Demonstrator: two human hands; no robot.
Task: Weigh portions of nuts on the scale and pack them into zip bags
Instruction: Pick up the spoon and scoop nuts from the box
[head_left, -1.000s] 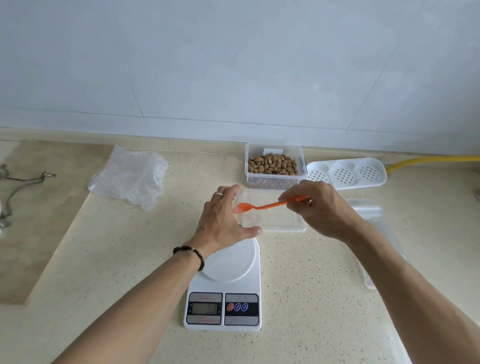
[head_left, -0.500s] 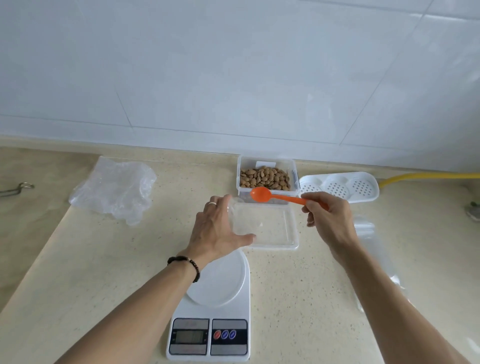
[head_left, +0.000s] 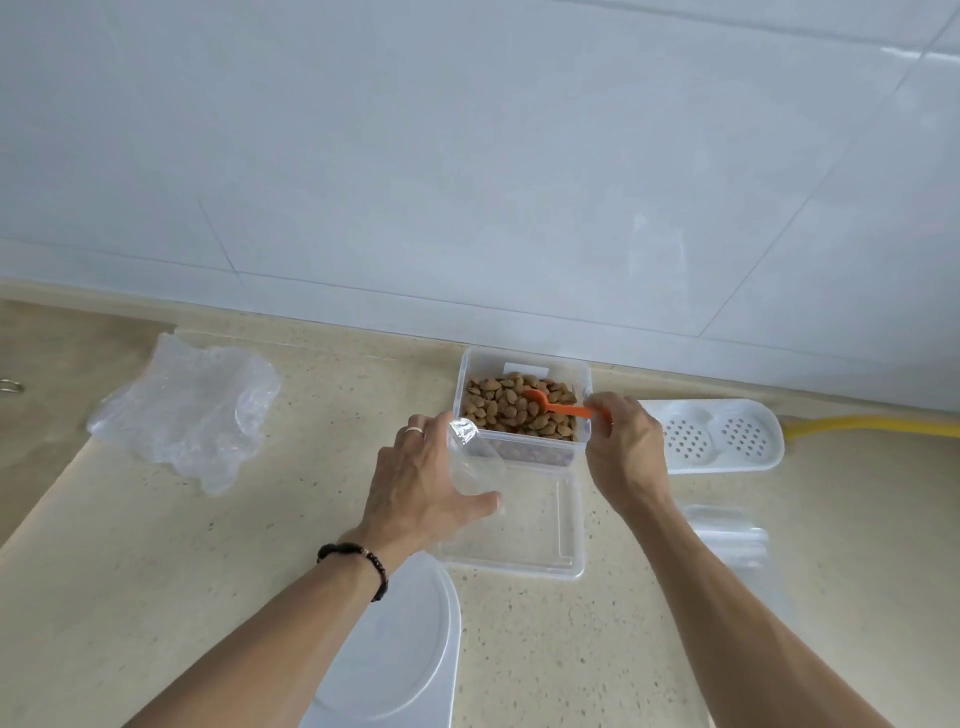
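A clear plastic box (head_left: 521, 358) full of brown nuts (head_left: 498, 410) stands at the back of the counter by the wall. My right hand (head_left: 626, 452) pinches the handle of an orange spoon (head_left: 553, 405), whose bowl dips into the nuts. My left hand (head_left: 415, 493) holds a small clear zip bag (head_left: 475, 460) upright just left of the box, its mouth near the box's front corner. The white scale (head_left: 400, 654) lies below my left forearm; only its round platform shows.
The box's clear lid (head_left: 540, 530) lies flat in front of it. A crumpled clear plastic sheet (head_left: 192, 410) lies at the left. A white perforated tray (head_left: 722, 436) and a yellow hose (head_left: 872, 426) are at the right. A stack of clear zip bags (head_left: 727, 535) lies right of the lid.
My right hand carried the orange spoon from over the bag back into the box, where its bowl now sits among the nuts. The view tilted up, so the scale's display dropped out of frame.
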